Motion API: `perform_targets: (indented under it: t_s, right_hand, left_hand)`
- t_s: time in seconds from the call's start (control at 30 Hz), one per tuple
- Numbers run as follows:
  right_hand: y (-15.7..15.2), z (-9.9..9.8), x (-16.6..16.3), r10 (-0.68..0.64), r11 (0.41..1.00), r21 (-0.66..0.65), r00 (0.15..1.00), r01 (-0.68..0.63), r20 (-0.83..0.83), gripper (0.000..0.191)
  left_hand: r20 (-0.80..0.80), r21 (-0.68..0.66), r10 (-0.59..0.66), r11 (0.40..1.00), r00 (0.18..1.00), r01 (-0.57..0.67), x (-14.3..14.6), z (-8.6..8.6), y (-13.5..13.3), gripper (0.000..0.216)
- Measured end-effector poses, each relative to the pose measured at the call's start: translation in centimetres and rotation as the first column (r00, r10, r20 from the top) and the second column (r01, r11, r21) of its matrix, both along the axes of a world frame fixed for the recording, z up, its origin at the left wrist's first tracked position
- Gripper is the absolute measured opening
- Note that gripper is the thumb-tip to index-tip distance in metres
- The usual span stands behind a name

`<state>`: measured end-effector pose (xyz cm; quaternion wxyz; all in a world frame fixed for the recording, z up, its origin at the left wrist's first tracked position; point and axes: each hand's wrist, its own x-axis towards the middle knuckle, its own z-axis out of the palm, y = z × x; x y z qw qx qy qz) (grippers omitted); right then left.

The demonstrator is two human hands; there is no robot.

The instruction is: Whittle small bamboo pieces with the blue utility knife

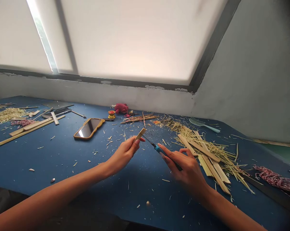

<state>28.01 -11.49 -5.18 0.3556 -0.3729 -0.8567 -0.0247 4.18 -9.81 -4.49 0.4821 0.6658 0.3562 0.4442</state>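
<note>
Near the middle of the view my left hand [127, 151] is closed around a short flat strip of bamboo or wood [141, 133], whose end juts up past the thumb. My right hand [184, 165] grips the blue handle of a slim-bladed tool, seemingly a knife [159, 148]. Its thin dark blade points up and left, with the tip close to the strip and my left fingertips. Whether the tip touches the strip I cannot tell. Both hands are above the blue table [106, 189], which is strewn with small pale shavings.
Right of my hands lies a heap of shavings [221, 154] with flat strips [207, 150]. A red-white cord bundle [277, 179] and a pale green hairbrush [204, 125] lie beyond. Left are a yellow-framed mirror-like phone [89, 128] and long strips [31, 128]. A wall [145, 93] borders the back.
</note>
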Motion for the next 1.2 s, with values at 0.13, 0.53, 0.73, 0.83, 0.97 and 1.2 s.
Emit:
perform_targets:
  t_s: [0.13,0.53,0.73,0.83,0.97,1.2]
  right_hand:
    - [0.05,0.13,0.07,-0.002,1.000,0.020,1.000,0.002,0.005,0.043]
    - [0.13,0.19,0.20,-0.011,0.999,0.039,0.999,0.009,0.045,0.044]
    - [0.17,0.24,0.37,-0.009,1.000,0.025,0.999,0.008,0.038,0.044]
    - [0.17,0.19,0.40,0.005,1.000,0.009,0.999,-0.005,0.035,0.044]
    - [0.16,0.20,0.34,0.008,1.000,0.002,1.000,-0.008,0.023,0.042]
    - [0.02,0.34,0.27,0.009,1.000,0.012,1.000,-0.009,0.001,0.043]
  left_hand:
    - [0.066,-0.058,0.007,0.998,0.998,-0.004,-0.06,0.28,0.20,0.041]
    - [0.372,-0.343,-0.194,0.880,0.908,0.328,-0.23,0.69,0.49,0.031]
    - [0.186,-0.255,-0.194,0.937,0.963,0.238,-0.28,0.60,0.44,0.031]
    - [0.121,-0.208,-0.190,0.955,0.974,0.212,-0.29,0.44,0.51,0.032]
    - [0.058,-0.201,-0.199,0.958,0.978,0.207,-0.20,0.76,0.14,0.035]
    - [-0.007,-0.151,-0.152,0.977,0.988,0.150,-0.13,0.57,0.08,0.035]
